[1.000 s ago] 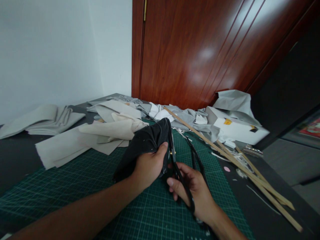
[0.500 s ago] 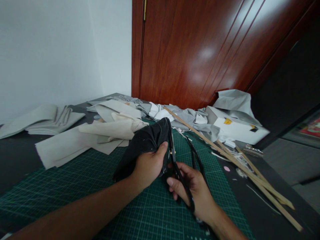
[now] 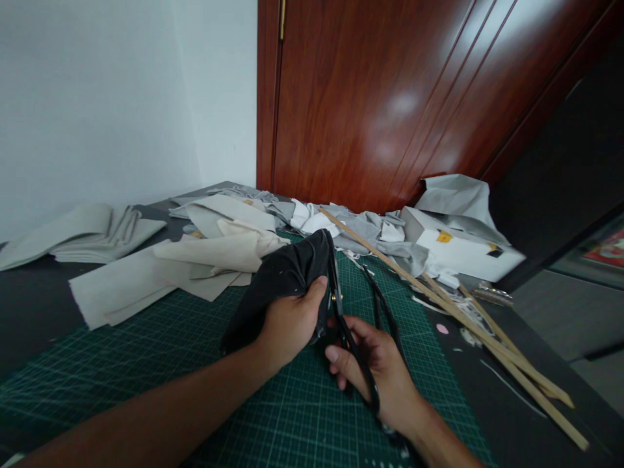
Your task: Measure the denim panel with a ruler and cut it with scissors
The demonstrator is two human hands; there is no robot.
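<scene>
A folded piece of black fabric (image 3: 287, 270) is gripped by my left hand (image 3: 292, 325), its thumb pressed on top near the right edge. My right hand (image 3: 375, 364) is closed around the handles of black scissors (image 3: 336, 296). The blades lie along the fabric's right edge, pointing away from me; whether cloth is between them I cannot tell. Just beyond my right hand, a dark strip (image 3: 385, 305) curves over the green cutting mat (image 3: 302, 416).
Pale fabric pieces (image 3: 127, 279) lie on the left, with a folded stack (image 3: 107, 234) behind. Grey and white scraps (image 3: 361, 224) line the back by the wooden door (image 3: 351, 97). Long wooden sticks (image 3: 487, 338) cross the right side, near a white box (image 3: 458, 253).
</scene>
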